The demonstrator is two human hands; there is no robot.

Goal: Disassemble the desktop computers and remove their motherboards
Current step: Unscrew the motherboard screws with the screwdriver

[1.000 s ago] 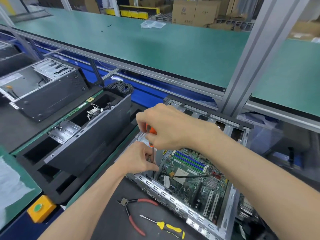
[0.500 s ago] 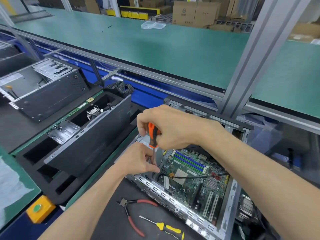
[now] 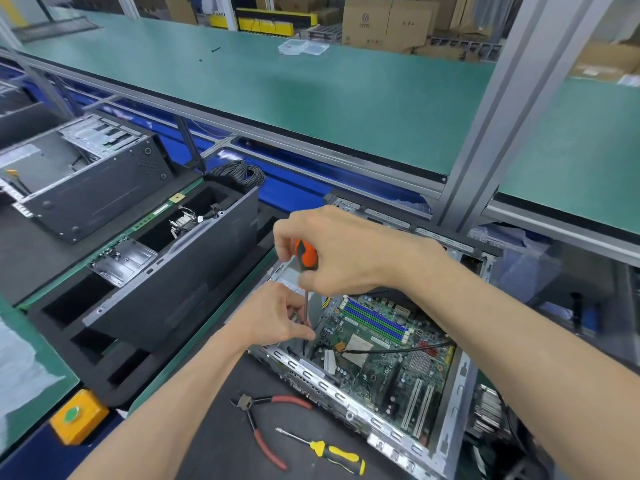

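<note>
An open desktop case (image 3: 457, 396) lies in front of me with its green motherboard (image 3: 384, 362) exposed inside. My right hand (image 3: 346, 254) grips the orange and black handle of a screwdriver (image 3: 305, 255) that stands almost upright over the board's near left corner. My left hand (image 3: 273, 315) pinches the screwdriver's metal shaft low down, just above the case edge. The tip is hidden behind my left fingers. A black cable (image 3: 398, 348) crosses the board.
Red-handled cutters (image 3: 266, 427) and a yellow screwdriver (image 3: 332, 452) lie on the black mat near me. To the left stand a black foam tray with parts (image 3: 114, 299), a leaning dark panel (image 3: 194, 268) and another open case (image 3: 86, 178). A yellow button box (image 3: 78, 415) sits at lower left.
My right hand has turned on the handle, so more of the orange grip shows. Both hands stay at the same corner of the case.
</note>
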